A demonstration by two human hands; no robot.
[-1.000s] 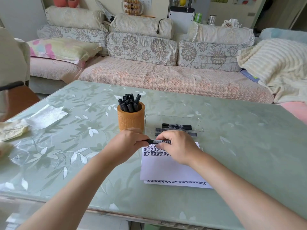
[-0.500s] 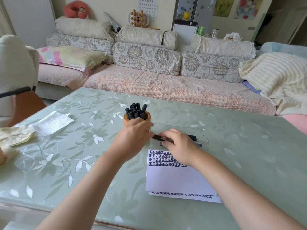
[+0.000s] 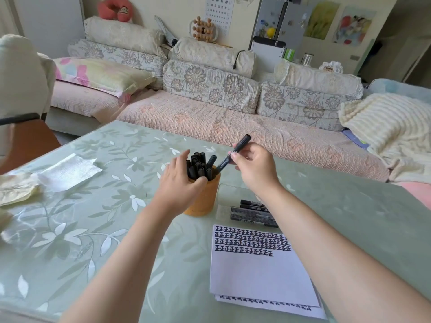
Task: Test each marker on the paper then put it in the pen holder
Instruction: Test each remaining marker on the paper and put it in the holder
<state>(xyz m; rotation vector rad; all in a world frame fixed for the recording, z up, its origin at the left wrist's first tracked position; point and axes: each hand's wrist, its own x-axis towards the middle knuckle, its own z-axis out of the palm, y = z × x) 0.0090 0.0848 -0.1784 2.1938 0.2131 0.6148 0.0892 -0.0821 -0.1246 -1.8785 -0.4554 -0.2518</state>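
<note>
Nearest the viewer, a stack of paper [image 3: 263, 271] lies flat on the counter [image 3: 93, 229]. Its top sheet carries four rows of black test marks along the far edge. Just beyond it, a clear tray [image 3: 224, 192] holds several loose markers [image 3: 253, 213] lying side by side.

To the tray's left stands the pen holder [image 3: 205, 199], an orange-brown cup, upright and crowded with stored markers [image 3: 199, 165], ends up. The left hand [image 3: 180, 183] grips the holder at its rim, thumb across the front and fingers [image 3: 183, 157] reaching up behind the bundle. The right hand [image 3: 255, 169] holds the marker [image 3: 242, 143] above the cup. Thumb and fingers pinch it at mid-barrel. It is tilted, with its lower end at the holder's mouth and its upper end pointing up and away. It looks capped, as far as can be seen.

Assessment: the marker is light, rigid and smooth-barrelled. A mid-barrel pinch is adequate and gives control of the tilt. Little free space is left in the cup, so the lower end is likely to catch on neighbouring markers. Steadying the holder is justified, since it appears light enough to tip.

Farther off, a crumpled napkin [image 3: 70, 171] lies on the counter's left side, and a sofa [image 3: 233, 127] runs behind.
</note>
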